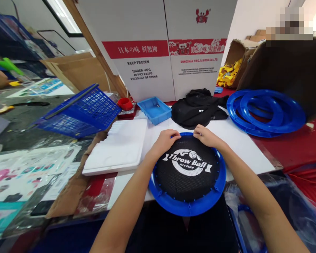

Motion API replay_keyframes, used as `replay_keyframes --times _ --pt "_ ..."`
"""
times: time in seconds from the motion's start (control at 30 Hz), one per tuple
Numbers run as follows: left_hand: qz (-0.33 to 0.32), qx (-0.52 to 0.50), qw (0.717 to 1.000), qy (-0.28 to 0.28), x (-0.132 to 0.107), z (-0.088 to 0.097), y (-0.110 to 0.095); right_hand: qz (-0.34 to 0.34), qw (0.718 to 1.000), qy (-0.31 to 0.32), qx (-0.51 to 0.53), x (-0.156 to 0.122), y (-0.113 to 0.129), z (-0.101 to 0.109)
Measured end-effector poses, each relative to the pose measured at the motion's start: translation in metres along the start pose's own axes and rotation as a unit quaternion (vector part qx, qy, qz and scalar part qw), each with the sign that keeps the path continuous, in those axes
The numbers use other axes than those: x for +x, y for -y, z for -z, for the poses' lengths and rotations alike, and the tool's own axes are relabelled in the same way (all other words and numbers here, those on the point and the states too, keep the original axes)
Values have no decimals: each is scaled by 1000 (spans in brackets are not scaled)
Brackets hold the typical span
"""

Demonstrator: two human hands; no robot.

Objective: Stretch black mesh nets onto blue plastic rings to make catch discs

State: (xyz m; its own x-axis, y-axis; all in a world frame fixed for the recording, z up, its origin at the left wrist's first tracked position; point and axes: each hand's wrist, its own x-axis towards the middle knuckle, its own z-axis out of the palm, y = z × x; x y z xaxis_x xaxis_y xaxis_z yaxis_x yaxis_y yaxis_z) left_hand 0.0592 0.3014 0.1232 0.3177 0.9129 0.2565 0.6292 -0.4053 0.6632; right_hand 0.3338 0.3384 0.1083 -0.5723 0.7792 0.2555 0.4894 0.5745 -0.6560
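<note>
A round blue plastic ring (188,208) with black mesh (191,188) across it lies over the near edge of the white work surface. White lettering on the mesh reads "Throw Ball". My left hand (167,138) grips the far rim, left of its middle, with fingers pressed together. Just to the right, my right hand (204,135) pinches the mesh edge at the same rim. The fingertips hide that bit of the edge. Beyond my hands lies a heap of black mesh fabric (197,109). Several loose blue rings (276,117) are piled at the right.
A light blue tray (155,110) with small bits inside stands behind a white foam slab (121,144). Further left, a blue basket (81,109) leans tilted. White printed cartons (147,77) close off the back. A plastic-lined bin (252,214) sits at the lower right.
</note>
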Motion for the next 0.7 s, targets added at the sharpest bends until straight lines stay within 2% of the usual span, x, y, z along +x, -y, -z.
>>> replay_keyframes --times 0.13,0.33,0.5,0.7 --pt "22 -11 999 -20 2 -2 2 -13 1000 -2 21 3 -4 0" --pt "64 -82 994 18 13 2 14 -44 998 7 44 3 -5 2" --pt "129 -172 976 41 14 5 21 -45 997 34 59 2 -8 5" --pt "117 -201 970 74 12 8 23 -43 998 26 34 1 -6 4"
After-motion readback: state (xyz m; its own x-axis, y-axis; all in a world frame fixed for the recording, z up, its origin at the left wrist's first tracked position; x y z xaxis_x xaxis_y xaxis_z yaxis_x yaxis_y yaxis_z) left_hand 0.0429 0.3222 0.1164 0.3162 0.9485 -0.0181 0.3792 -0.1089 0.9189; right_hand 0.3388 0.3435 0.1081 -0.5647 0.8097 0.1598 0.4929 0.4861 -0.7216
